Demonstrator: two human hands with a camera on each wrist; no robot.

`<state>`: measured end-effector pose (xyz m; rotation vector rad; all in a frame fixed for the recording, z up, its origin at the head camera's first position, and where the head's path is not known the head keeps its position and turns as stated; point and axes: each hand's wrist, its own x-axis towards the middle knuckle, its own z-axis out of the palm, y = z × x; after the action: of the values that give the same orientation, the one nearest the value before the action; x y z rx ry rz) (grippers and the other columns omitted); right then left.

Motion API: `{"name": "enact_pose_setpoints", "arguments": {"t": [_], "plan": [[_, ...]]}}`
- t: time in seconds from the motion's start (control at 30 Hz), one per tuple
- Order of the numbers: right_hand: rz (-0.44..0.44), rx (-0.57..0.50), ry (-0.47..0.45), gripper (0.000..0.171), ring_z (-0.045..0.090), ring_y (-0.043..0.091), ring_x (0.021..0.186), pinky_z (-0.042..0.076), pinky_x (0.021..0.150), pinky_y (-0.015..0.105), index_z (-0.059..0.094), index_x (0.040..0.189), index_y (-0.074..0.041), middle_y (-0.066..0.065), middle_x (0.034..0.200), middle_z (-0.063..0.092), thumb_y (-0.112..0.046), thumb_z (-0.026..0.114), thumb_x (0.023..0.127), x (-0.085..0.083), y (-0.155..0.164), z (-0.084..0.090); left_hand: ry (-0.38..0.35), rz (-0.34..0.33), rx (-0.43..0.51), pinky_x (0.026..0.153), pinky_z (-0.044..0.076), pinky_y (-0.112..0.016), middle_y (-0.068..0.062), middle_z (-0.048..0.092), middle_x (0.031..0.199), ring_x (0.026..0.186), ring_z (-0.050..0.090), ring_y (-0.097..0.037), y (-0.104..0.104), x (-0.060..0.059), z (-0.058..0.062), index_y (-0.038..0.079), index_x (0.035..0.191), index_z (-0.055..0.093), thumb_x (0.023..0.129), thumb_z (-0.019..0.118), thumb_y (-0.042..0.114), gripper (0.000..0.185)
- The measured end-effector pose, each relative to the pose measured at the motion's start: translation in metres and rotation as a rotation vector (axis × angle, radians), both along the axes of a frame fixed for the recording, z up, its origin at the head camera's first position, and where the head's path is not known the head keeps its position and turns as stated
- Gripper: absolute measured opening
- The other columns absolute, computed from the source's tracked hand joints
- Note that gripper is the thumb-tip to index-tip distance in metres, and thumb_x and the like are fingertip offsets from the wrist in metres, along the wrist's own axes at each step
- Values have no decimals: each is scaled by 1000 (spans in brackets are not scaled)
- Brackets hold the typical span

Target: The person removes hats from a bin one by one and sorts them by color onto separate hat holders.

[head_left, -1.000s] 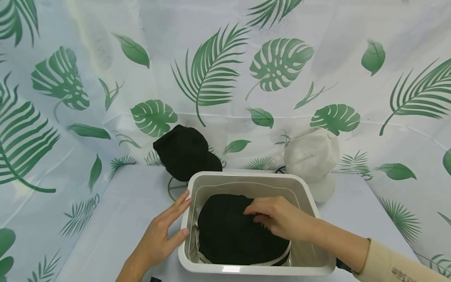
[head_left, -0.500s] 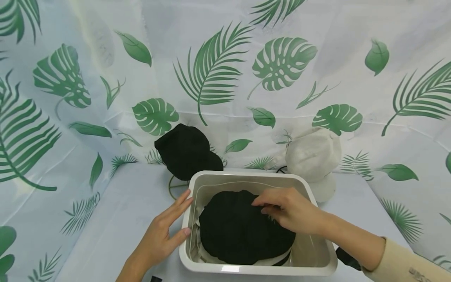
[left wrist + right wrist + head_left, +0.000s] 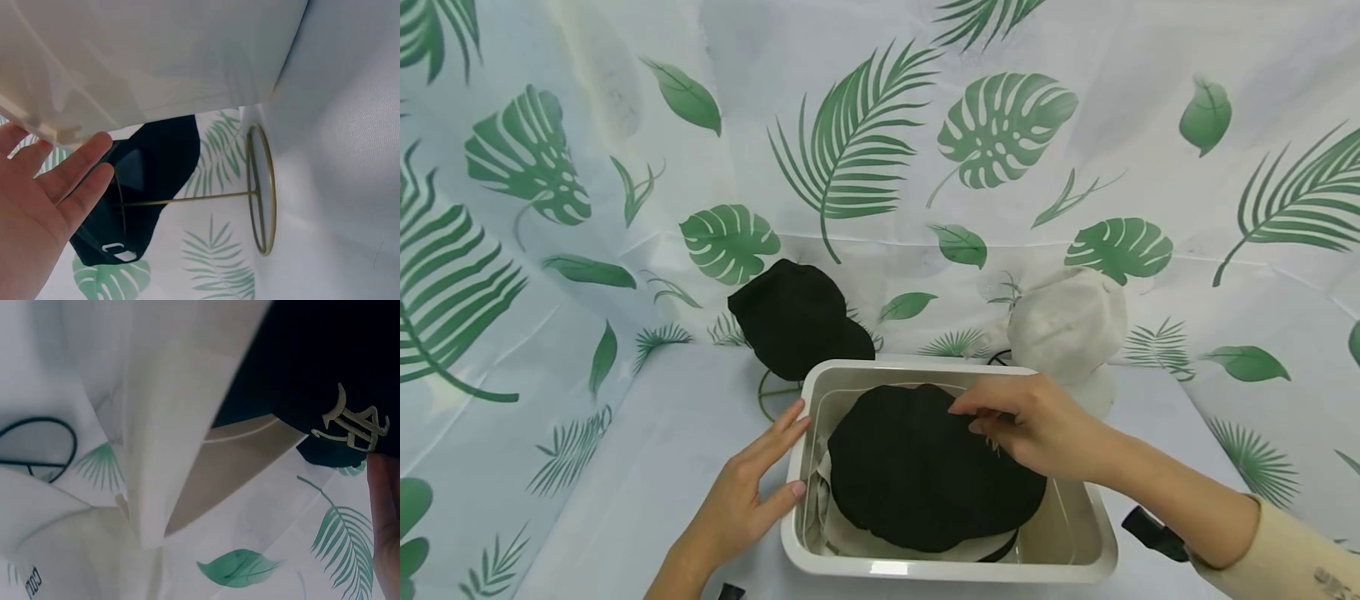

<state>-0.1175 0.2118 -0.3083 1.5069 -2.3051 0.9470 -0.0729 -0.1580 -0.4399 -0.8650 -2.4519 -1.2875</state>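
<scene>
My right hand [image 3: 1037,429] pinches the black hat [image 3: 925,475] in the bin [image 3: 955,571]. Left hand [image 3: 741,500] flat, fingers straight against the bin's side.

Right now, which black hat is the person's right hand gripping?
Find the white tub at the table's near edge. The black hat lies inside it, pinched by the right hand. The other black hat sits on a gold stand behind the tub.

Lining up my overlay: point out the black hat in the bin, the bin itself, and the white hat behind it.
black hat [image 3: 917,475], head view, middle of the crown
bin [image 3: 951,569], head view, near rim
white hat [image 3: 1067,325], head view, middle of the crown
</scene>
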Motion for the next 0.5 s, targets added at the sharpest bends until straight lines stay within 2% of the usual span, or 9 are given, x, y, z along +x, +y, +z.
{"name": "enact_pose_setpoints", "arguments": {"t": [0.23, 0.5], "plan": [[-17, 25, -17, 52, 70, 11, 80, 54, 74, 15, 74, 109, -6, 2, 100, 75, 28, 73, 69, 1, 3, 12, -3, 4, 2, 119, 30, -22, -5, 35, 169, 150, 42, -25, 0, 0, 0, 9, 157, 49, 92, 70, 12, 68], [-31, -5, -11, 54, 71, 12, 80, 56, 75, 16, 75, 110, -6, 1, 99, 75, 29, 73, 68, 0, 6, 28, -17, 21, -14, 118, 34, -29, -3, 35, 169, 150, 42, -25, 0, 1, 0, 11, 157, 49, 92, 70, 11, 68]]}}
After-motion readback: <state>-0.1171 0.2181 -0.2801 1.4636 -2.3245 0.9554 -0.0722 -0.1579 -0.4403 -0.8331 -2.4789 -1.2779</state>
